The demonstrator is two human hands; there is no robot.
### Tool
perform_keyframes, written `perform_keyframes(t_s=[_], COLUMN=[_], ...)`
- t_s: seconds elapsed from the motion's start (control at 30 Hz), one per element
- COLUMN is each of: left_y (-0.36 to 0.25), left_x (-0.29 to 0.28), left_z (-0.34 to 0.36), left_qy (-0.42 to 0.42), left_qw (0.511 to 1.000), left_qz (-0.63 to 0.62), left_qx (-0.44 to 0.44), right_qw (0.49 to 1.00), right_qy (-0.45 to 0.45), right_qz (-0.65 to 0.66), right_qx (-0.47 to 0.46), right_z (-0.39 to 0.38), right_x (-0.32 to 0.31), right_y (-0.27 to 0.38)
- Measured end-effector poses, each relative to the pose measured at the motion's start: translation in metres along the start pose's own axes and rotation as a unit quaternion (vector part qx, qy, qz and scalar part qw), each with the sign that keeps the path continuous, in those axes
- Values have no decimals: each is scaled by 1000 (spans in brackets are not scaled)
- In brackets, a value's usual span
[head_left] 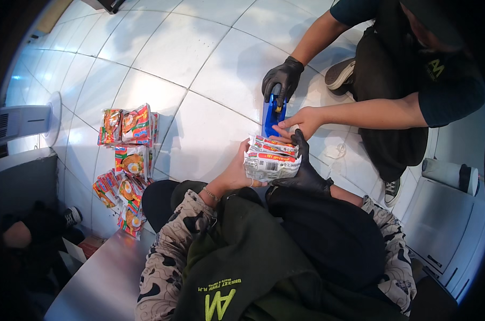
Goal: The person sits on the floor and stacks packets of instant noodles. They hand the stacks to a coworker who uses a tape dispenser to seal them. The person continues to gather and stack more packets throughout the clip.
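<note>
Between my two hands is a stack of instant noodle packets (pixel 270 163), red and white, standing together with their sealed edges toward the top. My bare left hand (pixel 236 170) wraps the left side of the stack. On its other side, my right hand (pixel 308 170), in a black glove, is closed around the packets. Just beyond the stack, a co-worker's black-gloved hand (pixel 284 76) grips a blue tape dispenser (pixel 269 120) on the floor. The co-worker's bare hand (pixel 305 119) reaches in close to the packets and my right fingertips. Any tape between them is too small to make out.
To my left, several noodle packets (pixel 131 163) lie in piles on the white tiled floor (pixel 210 59). A white fan-like appliance (pixel 31 119) stands farther left. The co-worker's shoe (pixel 340 74) rests at the right, and a white cabinet (pixel 440 224) stands at the lower right.
</note>
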State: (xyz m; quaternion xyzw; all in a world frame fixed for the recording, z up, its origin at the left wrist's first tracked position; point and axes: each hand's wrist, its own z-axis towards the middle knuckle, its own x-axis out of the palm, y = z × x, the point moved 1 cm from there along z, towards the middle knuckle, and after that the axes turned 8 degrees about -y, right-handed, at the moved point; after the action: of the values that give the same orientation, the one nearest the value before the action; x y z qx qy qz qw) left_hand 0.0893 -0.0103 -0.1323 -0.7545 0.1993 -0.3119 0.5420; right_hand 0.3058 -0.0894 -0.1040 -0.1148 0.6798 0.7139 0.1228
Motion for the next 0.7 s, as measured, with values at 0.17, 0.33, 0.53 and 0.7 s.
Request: perform_keyframes(t_s=[0.17, 0.33, 0.53, 0.7], left_y=[11, 7, 23, 30], left_x=[4, 10, -5, -11], left_z=[-10, -6, 0, 6], left_qy=[-9, 34, 42, 60], left_qw=[999, 997, 996, 994], left_qz=[-36, -34, 2, 13], left_qx=[-26, -54, -81, -88], right_qw=[975, 912, 893, 818], right_qy=[48, 114, 133, 124], right_qz=[148, 282, 301, 340], right_qx=[160, 276, 307, 447], right_z=[-5, -8, -3, -1], right_x=[5, -7, 1, 6], right_y=[-2, 11, 2, -2])
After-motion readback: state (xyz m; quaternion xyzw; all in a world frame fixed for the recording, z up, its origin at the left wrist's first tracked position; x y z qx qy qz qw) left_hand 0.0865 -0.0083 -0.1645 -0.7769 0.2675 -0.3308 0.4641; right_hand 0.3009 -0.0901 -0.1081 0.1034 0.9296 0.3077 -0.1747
